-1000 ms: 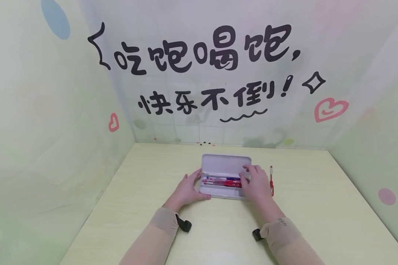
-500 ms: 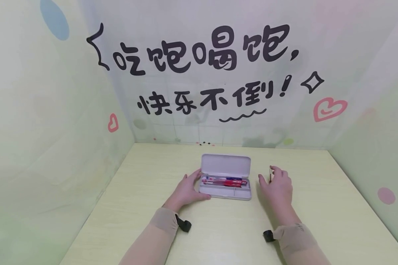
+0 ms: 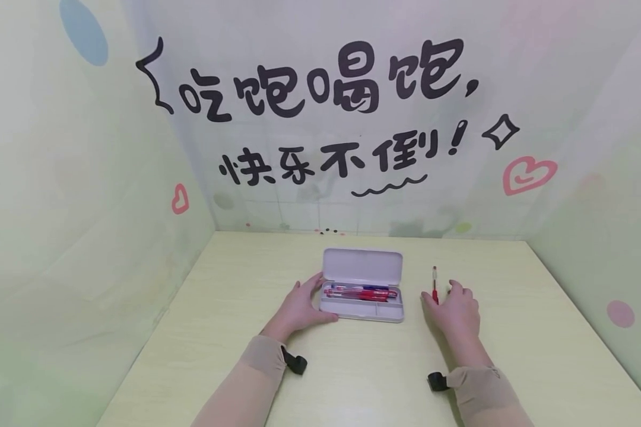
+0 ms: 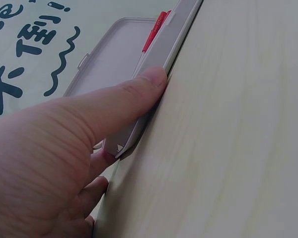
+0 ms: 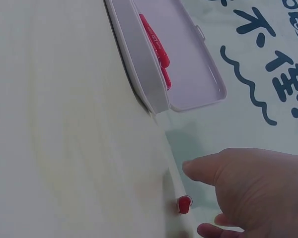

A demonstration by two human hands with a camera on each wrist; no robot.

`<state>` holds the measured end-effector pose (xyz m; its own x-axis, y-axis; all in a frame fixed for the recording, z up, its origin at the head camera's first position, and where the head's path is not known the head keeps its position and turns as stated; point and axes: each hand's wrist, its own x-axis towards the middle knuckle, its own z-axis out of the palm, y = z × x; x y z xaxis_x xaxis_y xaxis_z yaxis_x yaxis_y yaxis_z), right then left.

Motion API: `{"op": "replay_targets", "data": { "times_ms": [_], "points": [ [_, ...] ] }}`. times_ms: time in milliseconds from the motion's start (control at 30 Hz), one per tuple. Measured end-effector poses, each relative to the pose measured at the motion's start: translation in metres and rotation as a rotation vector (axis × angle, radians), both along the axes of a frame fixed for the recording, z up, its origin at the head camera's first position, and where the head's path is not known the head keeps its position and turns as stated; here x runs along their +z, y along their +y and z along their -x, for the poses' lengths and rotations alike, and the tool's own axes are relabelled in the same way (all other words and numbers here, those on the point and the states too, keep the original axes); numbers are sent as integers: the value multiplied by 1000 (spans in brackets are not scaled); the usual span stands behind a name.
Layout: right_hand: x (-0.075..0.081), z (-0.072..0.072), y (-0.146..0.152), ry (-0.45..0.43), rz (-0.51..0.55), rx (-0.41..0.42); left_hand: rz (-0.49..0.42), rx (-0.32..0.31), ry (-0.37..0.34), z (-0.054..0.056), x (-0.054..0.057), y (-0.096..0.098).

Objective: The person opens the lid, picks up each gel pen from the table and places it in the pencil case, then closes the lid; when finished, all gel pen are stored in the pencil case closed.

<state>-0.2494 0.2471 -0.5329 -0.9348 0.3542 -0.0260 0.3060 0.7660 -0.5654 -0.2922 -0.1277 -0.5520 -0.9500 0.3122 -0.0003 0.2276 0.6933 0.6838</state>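
An open pencil case, pale lilac with its lid tilted back, stands on the table. Red pens and a blue one lie together in its rear compartment. My left hand holds the case's left end, thumb along the front wall and fingers round the side, as the left wrist view shows. To the right of the case a loose red pen with a clear barrel lies on the table, pointing away from me. Over its near end is my right hand, thumb and fingers spread apart on either side, the pen's red end between them.
The pale wooden table meets a printed back wall with black lettering, and walls rise at both sides. Each wrist wears a small black camera, such as the right one.
My right hand has left the pencil case's right end and moved right, passing over the loose pen, then slightly back toward me. The left hand has stayed on the case.
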Motion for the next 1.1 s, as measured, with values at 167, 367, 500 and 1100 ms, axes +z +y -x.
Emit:
{"op": "replay_targets", "data": {
  "times_ms": [167,367,500,1100],
  "points": [
    [-2,-1,2,-33,-16,8,-4,-3,-1,0,0,0],
    [-5,-2,4,-12,-43,27,6,-3,-5,0,1,0],
    [-7,-1,6,26,-45,27,1,-1,-6,-1,1,0],
    [-10,1,6,68,-36,-2,4,-1,-1,-1,1,0]
  ]
}}
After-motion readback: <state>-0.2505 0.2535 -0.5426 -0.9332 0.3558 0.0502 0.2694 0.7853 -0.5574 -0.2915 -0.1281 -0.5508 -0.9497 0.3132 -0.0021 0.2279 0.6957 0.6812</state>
